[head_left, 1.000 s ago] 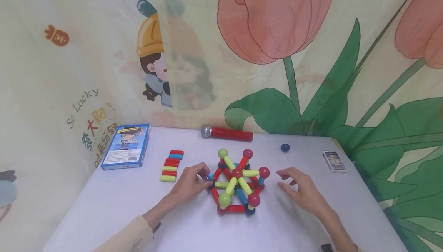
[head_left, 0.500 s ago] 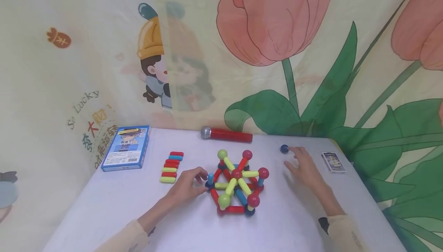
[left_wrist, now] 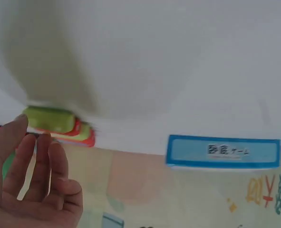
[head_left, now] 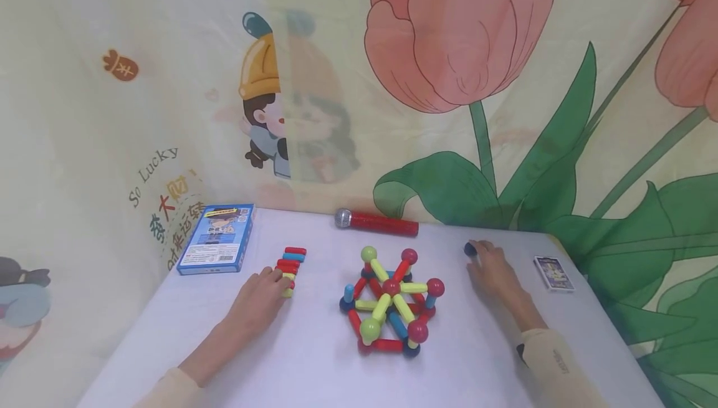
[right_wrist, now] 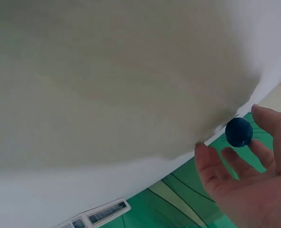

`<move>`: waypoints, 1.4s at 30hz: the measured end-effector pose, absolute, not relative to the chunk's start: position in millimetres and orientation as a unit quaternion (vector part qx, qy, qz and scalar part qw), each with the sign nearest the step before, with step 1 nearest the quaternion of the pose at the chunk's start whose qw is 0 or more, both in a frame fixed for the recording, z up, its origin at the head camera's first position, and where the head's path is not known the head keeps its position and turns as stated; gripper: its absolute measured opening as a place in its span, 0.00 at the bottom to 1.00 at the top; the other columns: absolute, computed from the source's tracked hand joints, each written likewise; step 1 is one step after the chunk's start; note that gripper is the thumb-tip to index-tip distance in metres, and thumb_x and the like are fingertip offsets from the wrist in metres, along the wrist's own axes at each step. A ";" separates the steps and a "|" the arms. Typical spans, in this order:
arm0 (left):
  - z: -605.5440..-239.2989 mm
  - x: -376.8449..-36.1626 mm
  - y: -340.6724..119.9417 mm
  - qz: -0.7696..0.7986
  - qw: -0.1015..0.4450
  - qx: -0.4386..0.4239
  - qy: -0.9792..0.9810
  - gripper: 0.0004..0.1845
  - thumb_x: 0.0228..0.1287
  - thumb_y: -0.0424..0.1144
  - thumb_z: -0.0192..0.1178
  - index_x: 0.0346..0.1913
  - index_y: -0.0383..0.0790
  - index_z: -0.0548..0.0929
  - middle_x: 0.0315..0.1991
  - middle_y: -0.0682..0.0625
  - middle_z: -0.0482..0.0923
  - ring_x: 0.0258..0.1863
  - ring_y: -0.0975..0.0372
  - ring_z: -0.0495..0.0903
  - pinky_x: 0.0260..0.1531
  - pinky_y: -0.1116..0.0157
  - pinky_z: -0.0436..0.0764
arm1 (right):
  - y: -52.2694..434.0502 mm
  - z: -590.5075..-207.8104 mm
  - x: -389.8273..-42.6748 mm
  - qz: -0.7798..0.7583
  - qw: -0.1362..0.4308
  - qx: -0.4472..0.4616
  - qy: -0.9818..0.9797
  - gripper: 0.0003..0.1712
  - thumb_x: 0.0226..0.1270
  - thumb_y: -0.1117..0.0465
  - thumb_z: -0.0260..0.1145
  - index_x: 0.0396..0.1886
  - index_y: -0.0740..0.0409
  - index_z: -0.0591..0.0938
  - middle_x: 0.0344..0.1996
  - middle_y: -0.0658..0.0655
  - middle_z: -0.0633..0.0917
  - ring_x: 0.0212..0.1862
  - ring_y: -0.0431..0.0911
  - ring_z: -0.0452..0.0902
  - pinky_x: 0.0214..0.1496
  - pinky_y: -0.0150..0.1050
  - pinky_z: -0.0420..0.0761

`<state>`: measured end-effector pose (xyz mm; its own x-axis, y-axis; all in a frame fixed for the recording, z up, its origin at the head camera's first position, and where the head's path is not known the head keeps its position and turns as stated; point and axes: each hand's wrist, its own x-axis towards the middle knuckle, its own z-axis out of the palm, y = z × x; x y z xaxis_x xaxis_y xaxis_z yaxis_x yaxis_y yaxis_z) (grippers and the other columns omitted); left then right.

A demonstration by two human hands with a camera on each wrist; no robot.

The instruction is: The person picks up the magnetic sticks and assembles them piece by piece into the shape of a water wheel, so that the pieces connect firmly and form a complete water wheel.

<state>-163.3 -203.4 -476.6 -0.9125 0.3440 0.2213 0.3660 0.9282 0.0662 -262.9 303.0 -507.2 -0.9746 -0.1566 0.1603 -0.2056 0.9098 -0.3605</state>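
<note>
On the white table, the left hand reaches over the near end of a row of short coloured rods. Its thumb tip is against the end of a lime rod in the left wrist view, with the fingers bent loosely beside the row. At the back right, the right hand has its thumb and fingers around a dark blue ball. A fingertip meets the ball and the thumb lies close beside it. A wheel-shaped model of rods and balls stands between the hands, a blue rod upright at its left corner.
A blue box lies at the back left. Along the rear edge is a red microphone. A small card box lies right of the right hand. A printed cloth hangs behind the table.
The left hand has left the model's left corner, where the blue rod stands, and moved left to the row of rods. The right hand has moved back and closed in around the blue ball.
</note>
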 end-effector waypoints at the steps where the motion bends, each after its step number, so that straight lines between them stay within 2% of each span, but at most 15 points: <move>1: -478.6 -163.9 -206.6 -0.039 0.105 -0.188 -0.976 0.24 0.48 0.33 0.87 0.49 0.36 0.89 0.47 0.41 0.87 0.48 0.50 0.84 0.46 0.53 0.89 | 304.0 -508.5 -263.0 0.192 0.067 0.093 -0.975 0.33 0.76 0.65 0.65 0.75 0.76 0.69 0.71 0.82 0.70 0.71 0.80 0.66 0.68 0.73 0.73; 7: -487.0 -167.5 -214.0 0.012 0.120 -0.216 -0.969 0.26 0.48 0.31 0.87 0.52 0.34 0.89 0.53 0.37 0.86 0.54 0.46 0.85 0.51 0.50 0.89 | 305.3 -508.8 -262.8 0.207 0.077 0.087 -0.972 0.31 0.77 0.66 0.64 0.74 0.76 0.70 0.69 0.81 0.71 0.71 0.77 0.67 0.70 0.72 0.72; 10: -487.8 -168.0 -213.7 0.022 0.120 -0.220 -0.968 0.25 0.49 0.31 0.86 0.51 0.33 0.89 0.52 0.36 0.86 0.55 0.45 0.85 0.50 0.50 0.89 | 303.7 -507.8 -262.4 0.214 0.080 0.088 -0.970 0.29 0.77 0.67 0.64 0.72 0.76 0.71 0.68 0.81 0.73 0.70 0.77 0.69 0.70 0.71 0.73; 16: -476.5 -161.5 -192.8 -0.050 0.131 -0.238 -0.961 0.23 0.48 0.33 0.87 0.47 0.38 0.88 0.45 0.45 0.88 0.47 0.54 0.84 0.44 0.58 0.85 | 304.4 -509.1 -261.6 0.211 0.098 0.097 -0.968 0.26 0.74 0.69 0.66 0.68 0.76 0.75 0.61 0.80 0.78 0.65 0.75 0.75 0.66 0.70 0.77; 23: -429.4 -162.5 -129.6 -0.193 0.119 -0.260 -0.939 0.19 0.56 0.37 0.85 0.49 0.46 0.90 0.43 0.54 0.89 0.44 0.62 0.83 0.45 0.61 0.85 | 305.5 -509.6 -260.6 0.216 0.099 0.102 -0.966 0.23 0.73 0.70 0.67 0.65 0.75 0.77 0.56 0.78 0.80 0.63 0.74 0.77 0.64 0.70 0.78; 28: -425.2 -172.9 -102.7 -0.206 0.110 -0.306 -0.923 0.19 0.59 0.40 0.83 0.52 0.44 0.91 0.44 0.54 0.89 0.42 0.64 0.81 0.42 0.66 0.83 | 299.0 -507.0 -258.9 0.219 0.095 0.108 -0.965 0.20 0.73 0.72 0.68 0.61 0.75 0.80 0.54 0.77 0.82 0.61 0.73 0.79 0.64 0.69 0.79; 35: -428.1 -178.8 -91.3 -0.196 0.115 -0.327 -0.917 0.18 0.60 0.43 0.83 0.52 0.46 0.92 0.45 0.55 0.90 0.40 0.66 0.78 0.40 0.68 0.80 | 296.6 -507.2 -258.8 0.214 0.082 0.092 -0.969 0.21 0.75 0.70 0.68 0.64 0.74 0.79 0.56 0.76 0.82 0.63 0.73 0.78 0.65 0.68 0.78; 39: -427.5 -178.6 -90.8 -0.212 0.099 -0.319 -0.918 0.19 0.60 0.43 0.82 0.54 0.46 0.91 0.45 0.56 0.89 0.42 0.66 0.80 0.42 0.68 0.82 | 299.8 -507.9 -259.1 0.210 0.077 0.082 -0.971 0.21 0.76 0.69 0.67 0.64 0.73 0.79 0.57 0.77 0.82 0.64 0.73 0.77 0.66 0.68 0.78; 42: -429.1 -177.5 -92.9 -0.242 0.071 -0.302 -0.919 0.23 0.62 0.41 0.81 0.59 0.44 0.89 0.49 0.53 0.88 0.45 0.64 0.81 0.44 0.66 0.86 | 302.3 -508.4 -258.4 0.211 0.072 0.082 -0.971 0.21 0.75 0.69 0.67 0.64 0.74 0.79 0.57 0.77 0.82 0.63 0.73 0.78 0.65 0.68 0.78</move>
<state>-177.5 -92.9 -429.1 -0.8071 0.5216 0.2768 0.5903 0.7005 0.4011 -258.4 302.3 -508.4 -0.9761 -0.1283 0.1752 -0.1895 0.8973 -0.3987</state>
